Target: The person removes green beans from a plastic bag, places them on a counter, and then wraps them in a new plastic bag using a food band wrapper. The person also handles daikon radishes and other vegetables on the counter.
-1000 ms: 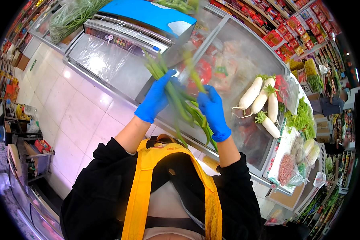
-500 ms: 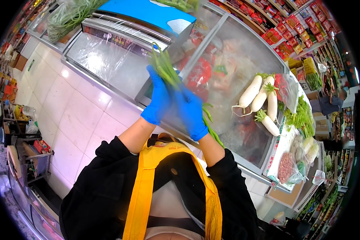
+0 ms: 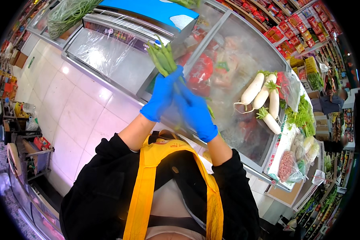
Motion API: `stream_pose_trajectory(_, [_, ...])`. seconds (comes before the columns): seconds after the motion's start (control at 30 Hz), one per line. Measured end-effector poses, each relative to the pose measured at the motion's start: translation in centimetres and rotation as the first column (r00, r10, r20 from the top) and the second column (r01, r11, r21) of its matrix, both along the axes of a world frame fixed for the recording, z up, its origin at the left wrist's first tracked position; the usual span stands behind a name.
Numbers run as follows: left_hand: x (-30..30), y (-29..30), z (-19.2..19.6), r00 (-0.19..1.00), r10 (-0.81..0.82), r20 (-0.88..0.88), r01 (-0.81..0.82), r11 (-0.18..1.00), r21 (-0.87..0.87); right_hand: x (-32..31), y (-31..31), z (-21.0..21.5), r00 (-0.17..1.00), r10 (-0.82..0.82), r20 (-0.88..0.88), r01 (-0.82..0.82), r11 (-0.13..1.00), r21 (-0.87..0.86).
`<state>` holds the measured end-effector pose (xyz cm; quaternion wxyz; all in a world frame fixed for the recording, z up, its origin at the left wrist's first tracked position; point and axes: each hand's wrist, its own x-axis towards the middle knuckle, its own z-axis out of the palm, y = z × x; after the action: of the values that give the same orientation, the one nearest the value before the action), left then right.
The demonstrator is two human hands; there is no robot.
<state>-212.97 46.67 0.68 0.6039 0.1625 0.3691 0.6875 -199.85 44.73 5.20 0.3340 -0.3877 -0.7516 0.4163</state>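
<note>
Several slender green pods [image 3: 164,60] jut beyond the far side of the left hand [image 3: 163,94], its fingers curled tight around them, tips uneven; the right hand [image 3: 194,110] blurs alongside, grip unclear.

Radishes [image 3: 262,97] right of hands [image 3: 197,113]

Glass-topped freezer [image 3: 233,122]: four white radishes [image 3: 262,97] lying on glass.
</note>
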Motion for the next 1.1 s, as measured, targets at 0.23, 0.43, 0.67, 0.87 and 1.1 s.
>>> stream_pose_trajectory(0.23, [-0.2, -0.1, 0.4, 0.995, -0.066, 0.079, 0.065, 0.998, 0.014, 1.3, 2.9, 0.8, 0.951, -0.116, 0.285, 0.137, 0.989, -0.055])
stream_pose_trajectory(0.43, [0.0, 0.0, 0.3, 0.996, -0.035, 0.077, 0.034, 0.999, 0.013, 1.9, 4.3, -1.3, 0.977, -0.214, 0.01, 0.211, 0.95, -0.231])
stream_pose_trajectory(0.67, [-0.9, 0.5, -1.5, 0.99, 0.142, 0.002, -0.141, 0.984, -0.107, 4.0, 3.9, 0.3, 0.926, -0.227, -0.302, 0.065, 0.883, -0.464])
stream_pose_trajectory(0.87, [0.8, 0.5, -1.4, 0.972, 0.183, 0.148, -0.196, 0.978, 0.077, -0.6, 1.3, -0.9, 0.962, -0.119, -0.247, 0.045, 0.957, -0.286])
stream_pose_trajectory(1.1, [0.6, 0.1, -1.4, 0.963, 0.209, 0.168, -0.217, 0.976, 0.03, -1.5, 1.0, -2.4, 0.935, -0.17, -0.311, 0.069, 0.948, -0.311])
